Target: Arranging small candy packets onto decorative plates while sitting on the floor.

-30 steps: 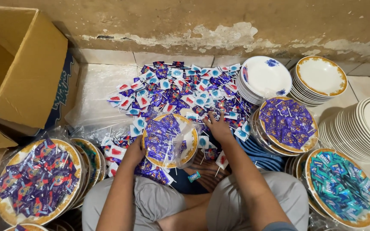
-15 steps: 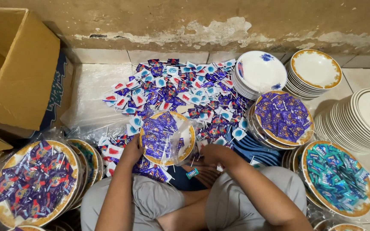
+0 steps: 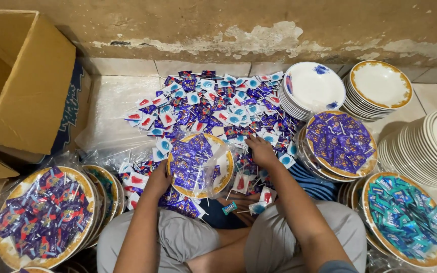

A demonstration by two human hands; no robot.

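A gold-rimmed plate (image 3: 201, 166) is held at its left rim by the left hand (image 3: 159, 178), fingers closed on the edge, so that it stays level while it is loaded; purple sachets (image 3: 185, 159) are already heaped on the side nearest that grip. The right hand (image 3: 261, 150) is laid palm-down just right of the plate, on the loose pile (image 3: 213, 103) of sachets spread across the floor (whether anything is pinched under it cannot be told); the pile is kept within arm's reach, beyond both hands. Filled, wrapped plates (image 3: 41, 217) are parked left of the holding hand, empty stacks (image 3: 313, 88) far right of the reaching one.
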